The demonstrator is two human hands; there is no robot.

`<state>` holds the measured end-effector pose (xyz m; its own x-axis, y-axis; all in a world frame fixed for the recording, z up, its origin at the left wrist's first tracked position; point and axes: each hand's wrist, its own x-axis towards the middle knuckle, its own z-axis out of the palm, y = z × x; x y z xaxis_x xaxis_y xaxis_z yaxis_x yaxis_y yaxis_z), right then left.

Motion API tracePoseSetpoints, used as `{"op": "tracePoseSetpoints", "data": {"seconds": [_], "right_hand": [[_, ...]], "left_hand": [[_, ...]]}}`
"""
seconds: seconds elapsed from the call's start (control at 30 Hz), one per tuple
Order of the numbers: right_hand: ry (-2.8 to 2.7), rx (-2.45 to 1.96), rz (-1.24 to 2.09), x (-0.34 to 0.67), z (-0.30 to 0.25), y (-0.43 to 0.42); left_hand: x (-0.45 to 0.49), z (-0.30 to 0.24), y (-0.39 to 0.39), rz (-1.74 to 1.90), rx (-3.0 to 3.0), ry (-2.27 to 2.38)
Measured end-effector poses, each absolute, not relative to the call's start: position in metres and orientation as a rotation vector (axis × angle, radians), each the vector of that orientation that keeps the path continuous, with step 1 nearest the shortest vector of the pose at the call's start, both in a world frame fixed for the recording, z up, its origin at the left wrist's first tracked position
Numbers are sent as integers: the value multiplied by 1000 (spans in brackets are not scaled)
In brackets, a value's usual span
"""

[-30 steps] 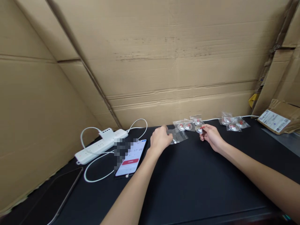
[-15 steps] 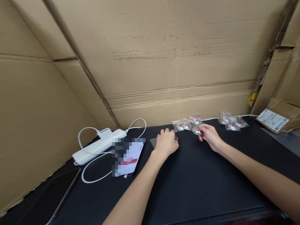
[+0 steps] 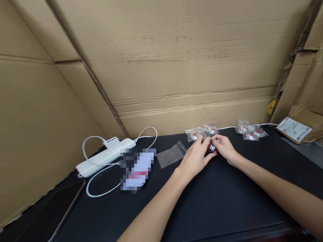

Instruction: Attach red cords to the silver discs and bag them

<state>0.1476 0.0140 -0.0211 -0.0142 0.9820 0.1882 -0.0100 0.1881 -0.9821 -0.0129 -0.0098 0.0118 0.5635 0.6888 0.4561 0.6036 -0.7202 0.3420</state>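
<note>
My left hand (image 3: pixel 197 154) and my right hand (image 3: pixel 224 148) meet over the black table (image 3: pixel 202 201), fingers pinched together on a small clear round part with a red centre (image 3: pixel 211 147). An empty clear plastic bag (image 3: pixel 172 154) lies flat just left of my left hand. Behind the hands, against the cardboard wall, sit a few bagged parts of the same kind (image 3: pixel 202 131).
A second cluster of bagged parts (image 3: pixel 249 131) lies at the back right. A phone (image 3: pixel 137 168), a white power strip (image 3: pixel 104 155) with its looped cable and a dark tablet (image 3: pixel 57 210) lie on the left. Cardboard walls (image 3: pixel 176 67) enclose the table; a labelled parcel (image 3: pixel 299 127) sits far right.
My left hand let go of the empty bag, which now lies flat on the table, and moved right to join my right hand on the small part.
</note>
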Motion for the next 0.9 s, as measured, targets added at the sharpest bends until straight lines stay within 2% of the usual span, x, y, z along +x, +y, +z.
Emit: {"op": "tracePoseSetpoints", "data": {"seconds": [0.53, 0.63, 0.9], "right_hand": [[-1185, -1069, 1256, 160, -9, 17], [-1381, -1143, 1126, 170, -11, 23], [-2065, -1323, 419, 191, -13, 27]], "left_hand": [[-17, -6, 21, 1103, 1727, 910], [-22, -5, 23, 1095, 1732, 1057], [-31, -7, 17, 766, 2545, 1519]]}}
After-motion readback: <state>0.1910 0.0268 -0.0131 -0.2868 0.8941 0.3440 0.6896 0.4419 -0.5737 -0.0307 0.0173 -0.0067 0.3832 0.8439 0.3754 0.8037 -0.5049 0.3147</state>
